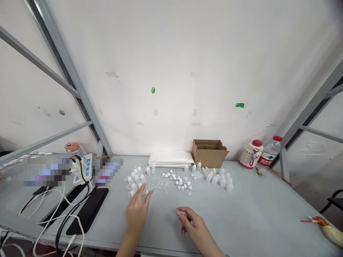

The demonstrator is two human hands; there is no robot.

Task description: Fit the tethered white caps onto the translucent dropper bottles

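Observation:
My left hand (138,207) reaches to the near edge of a group of small white capped bottles (137,177). Its thumb and fingers are apart, and a small white bottle part (147,191) shows at the gap between the tips; I see no grip on it. To the right of these fingertips lies a tangle of thin white strings (162,184). My right hand (194,226) hovers over the near part of the table, fingers loosely bent and apart, holding nothing visible. Beyond it lie loose white caps (183,184) in a pile. Uncapped translucent bottles (222,181) stand farther right.
At the wall are a stack of white packets (170,158) and an open cardboard box (209,157). A flask (250,155) and a water bottle (269,153) stand at the back right. Cables, a black phone (89,210) and a power strip (83,167) occupy the left.

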